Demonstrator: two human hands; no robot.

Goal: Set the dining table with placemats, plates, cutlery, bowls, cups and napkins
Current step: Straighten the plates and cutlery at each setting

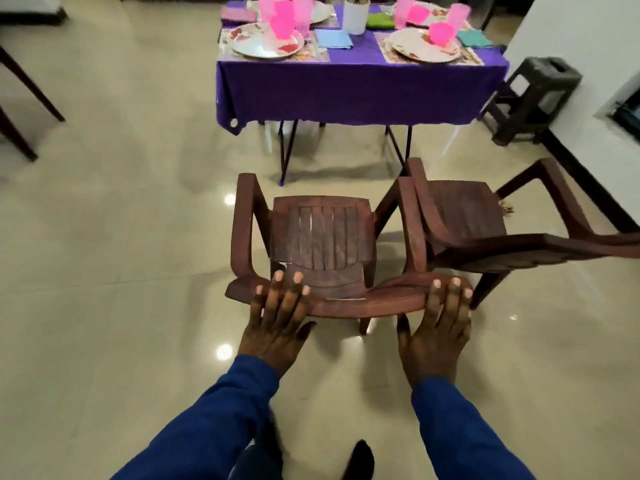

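Your left hand (277, 320) and right hand (440, 323) lie released, fingers straight over the top rail of the brown chair (322, 244), placed to push it toward the bench (356, 88), where plates (266, 41), pink cups (284, 20) and napkins (333, 38) sit laid.

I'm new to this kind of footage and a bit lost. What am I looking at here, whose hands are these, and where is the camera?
There is one picture, from a camera worn on a person's head, looking forward and down. No machine: the left hand and right hand, in blue sleeves, lie on the top of a brown plastic chair's backrest, fingers draped over its edge. A second chair stands beside it. Ahead is the dining table under a purple cloth, with floral plates, pink cups, napkins and a white container.
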